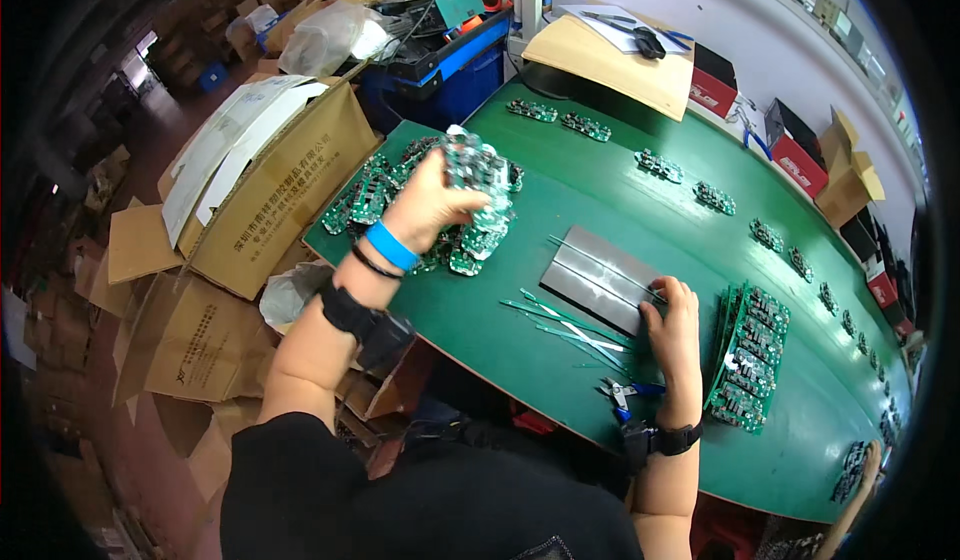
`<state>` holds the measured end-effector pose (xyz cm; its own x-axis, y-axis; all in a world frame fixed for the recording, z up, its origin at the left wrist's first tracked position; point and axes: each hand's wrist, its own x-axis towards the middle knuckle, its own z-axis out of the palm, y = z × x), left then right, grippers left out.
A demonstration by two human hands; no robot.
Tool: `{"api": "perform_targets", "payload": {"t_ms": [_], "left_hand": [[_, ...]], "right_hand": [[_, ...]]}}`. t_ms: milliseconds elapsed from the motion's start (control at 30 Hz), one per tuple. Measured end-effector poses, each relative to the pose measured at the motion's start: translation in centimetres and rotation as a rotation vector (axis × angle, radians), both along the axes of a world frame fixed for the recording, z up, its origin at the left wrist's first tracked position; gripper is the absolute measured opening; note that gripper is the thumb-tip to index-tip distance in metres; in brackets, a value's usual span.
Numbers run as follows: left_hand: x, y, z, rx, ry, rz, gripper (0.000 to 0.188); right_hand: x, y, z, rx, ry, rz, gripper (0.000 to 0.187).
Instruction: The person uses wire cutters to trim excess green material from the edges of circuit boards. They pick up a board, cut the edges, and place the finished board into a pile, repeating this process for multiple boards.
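From my remote place, I see left hand (432, 198) pinching circuit boards (475, 165) by the separated board pile (372, 188) at ten o'clock, apparently done, right hand (678, 325) curled at the metal block (588, 282), its grip unclear, while stacked panels (757, 360) at four o'clock seem left.

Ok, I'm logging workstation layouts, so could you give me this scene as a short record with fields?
Left hand: the hand grips green circuit boards, count unclear, above a board pile
Right hand: the hand is at the right end of a grooved grey metal block
Near the block: loose thin strips; cutters with blue handles
Right of right hand: stacked board panels
Far side of table: a spaced row of boards
Surface: green table
Left of table: cardboard boxes
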<state>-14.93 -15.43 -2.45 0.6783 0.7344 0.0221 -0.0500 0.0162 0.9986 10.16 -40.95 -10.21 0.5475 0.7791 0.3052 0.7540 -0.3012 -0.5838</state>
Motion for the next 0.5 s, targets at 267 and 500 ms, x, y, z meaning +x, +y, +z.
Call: {"api": "perform_targets", "payload": {"t_ms": [267, 500], "left_hand": [[1.7, 7.0, 3.0, 0.03, 0.362, -0.056, 0.074], [3.8, 8.3, 3.1, 0.138, 0.7, -0.049, 0.08]], "right_hand": [[1.9, 0.1, -0.4, 0.22, 0.047, -0.015, 0.009], [0.5, -1.7, 2.9, -0.156, 0.246, 0.476, 0.013]]}}
